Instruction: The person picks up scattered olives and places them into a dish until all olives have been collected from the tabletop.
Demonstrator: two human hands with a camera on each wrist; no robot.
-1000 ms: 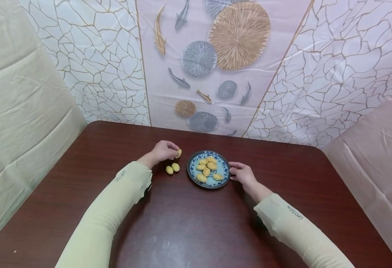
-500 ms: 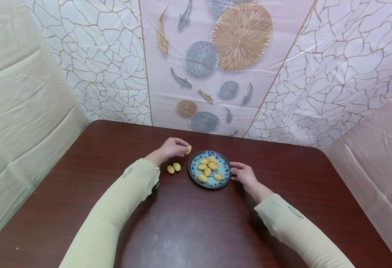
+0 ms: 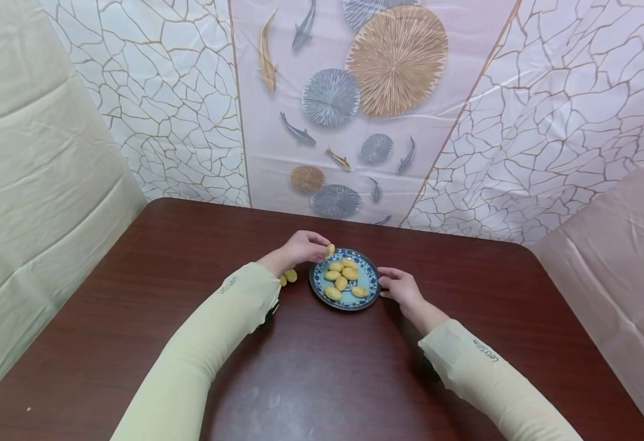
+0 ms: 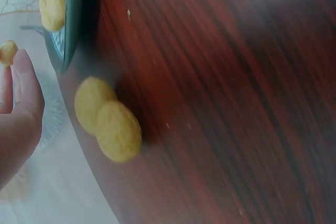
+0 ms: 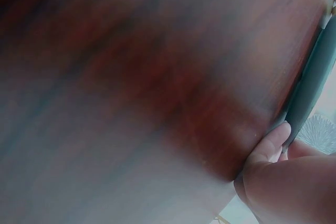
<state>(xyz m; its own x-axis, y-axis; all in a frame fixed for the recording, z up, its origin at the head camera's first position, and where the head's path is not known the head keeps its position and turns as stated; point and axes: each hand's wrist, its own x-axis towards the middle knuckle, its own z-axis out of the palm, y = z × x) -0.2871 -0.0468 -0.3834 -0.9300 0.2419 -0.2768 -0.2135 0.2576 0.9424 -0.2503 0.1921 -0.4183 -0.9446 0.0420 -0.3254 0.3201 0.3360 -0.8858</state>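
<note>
My left hand (image 3: 302, 248) pinches a small yellow oval piece (image 3: 330, 250) between thumb and fingertips, over the far left rim of a blue-and-white patterned plate (image 3: 349, 302). Its exact kind is not clear; it has a rough, potato-like surface. Several similar yellow pieces (image 3: 333, 293) lie on the plate. Two more yellow pieces (image 4: 118, 131) sit touching each other on the table, partly hidden behind my left wrist in the head view. My right hand (image 3: 401, 288) holds the plate's right edge, thumb (image 5: 275, 136) against the rim in the right wrist view.
The dark red-brown wooden table (image 3: 311, 380) stretches around the plate. Patterned cloth (image 3: 278, 171) hangs behind its far edge, with plain pale cloth (image 3: 41, 153) on the left and pinkish cloth (image 3: 614, 245) on the right.
The left hand has carried the yellow piece rightward from beside the two on the table to above the plate's rim. My right hand has stayed at the plate's edge.
</note>
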